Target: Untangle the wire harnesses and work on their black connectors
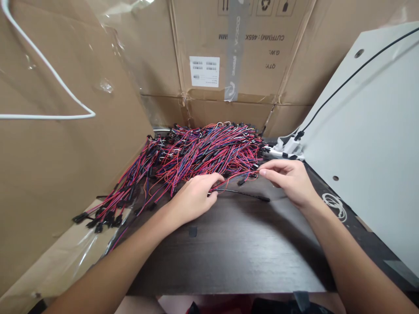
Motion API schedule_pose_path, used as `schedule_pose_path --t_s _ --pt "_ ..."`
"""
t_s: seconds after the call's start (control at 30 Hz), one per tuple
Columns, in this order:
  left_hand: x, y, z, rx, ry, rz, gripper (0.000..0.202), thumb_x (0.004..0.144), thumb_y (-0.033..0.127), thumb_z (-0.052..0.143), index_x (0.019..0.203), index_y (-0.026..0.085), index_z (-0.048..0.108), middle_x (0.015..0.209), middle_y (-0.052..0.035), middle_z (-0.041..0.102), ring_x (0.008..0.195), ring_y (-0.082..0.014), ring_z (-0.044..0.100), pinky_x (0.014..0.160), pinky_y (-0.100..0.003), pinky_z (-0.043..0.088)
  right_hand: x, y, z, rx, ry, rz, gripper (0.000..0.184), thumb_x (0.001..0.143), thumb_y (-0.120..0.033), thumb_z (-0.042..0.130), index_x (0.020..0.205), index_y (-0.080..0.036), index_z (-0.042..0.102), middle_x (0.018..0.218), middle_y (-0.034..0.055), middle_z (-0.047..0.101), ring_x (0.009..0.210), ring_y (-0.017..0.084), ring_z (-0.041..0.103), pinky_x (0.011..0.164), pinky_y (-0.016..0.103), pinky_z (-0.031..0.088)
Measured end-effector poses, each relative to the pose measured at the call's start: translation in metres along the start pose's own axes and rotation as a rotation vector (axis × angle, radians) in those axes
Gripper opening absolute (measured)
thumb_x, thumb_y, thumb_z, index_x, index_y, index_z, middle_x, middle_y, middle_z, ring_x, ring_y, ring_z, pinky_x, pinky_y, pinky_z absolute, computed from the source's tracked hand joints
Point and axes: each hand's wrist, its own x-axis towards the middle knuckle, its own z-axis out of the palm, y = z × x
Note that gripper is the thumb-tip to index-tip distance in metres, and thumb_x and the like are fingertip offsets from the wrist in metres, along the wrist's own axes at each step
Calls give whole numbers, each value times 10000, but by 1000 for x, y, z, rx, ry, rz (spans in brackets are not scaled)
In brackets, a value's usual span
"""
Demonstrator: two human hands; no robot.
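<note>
A heap of thin red, blue and black wire harnesses [209, 150] with black connectors lies at the back of the dark table. At its front edge, my left hand [198, 196] curls its thumb and fingers round a wire harness [234, 175]. A thin black cable [244, 193] with a thicker black end runs out from between those fingers to the right. My right hand [288, 179] pinches the right end of the harness between thumb and forefinger. Red wires stretch between both hands. The exact bit under each fingertip is hidden.
Cardboard walls [209, 104] stand behind and at left. A white panel [369, 131] leans at right, near a white power strip [284, 150] with a black cord. Bundled connectors [101, 220] hang over the left edge. A coiled white cable [334, 206] lies at right.
</note>
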Motion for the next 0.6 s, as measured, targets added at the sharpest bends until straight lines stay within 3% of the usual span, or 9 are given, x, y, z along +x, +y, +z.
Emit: schedule_pose_path --t_s 0.23,0.33,0.47,0.6 --pt "1 7 -8 -139 58 -107 221 841 170 473 1041 173 567 820 -13 645 700 -122 599 668 -243 456 1 2 0 80 115 49 158 659 -303 665 676 -148 692 493 -3 516 438 87 388 406 230 260" --pt "2 9 -12 -312 53 -164 147 841 192 493 976 160 542 755 -5 630 584 -94 569 593 -223 456 2 6 0 117 157 69 161 641 -303 683 685 -149 691 488 -11 495 432 79 348 400 229 230" --pt "2 11 -19 -677 -42 -189 99 820 202 542 896 154 500 703 4 615 514 -77 539 489 -192 426 2 9 -1 178 171 99 181 636 -310 700 701 -141 691 487 -16 478 434 73 323 408 227 212" --pt "1 12 -23 -955 -189 -170 159 820 272 573 867 122 550 675 -22 605 517 -83 538 474 -195 411 2 9 -1 202 169 126 199 635 -322 704 699 -136 678 464 -23 454 425 73 317 405 226 205"
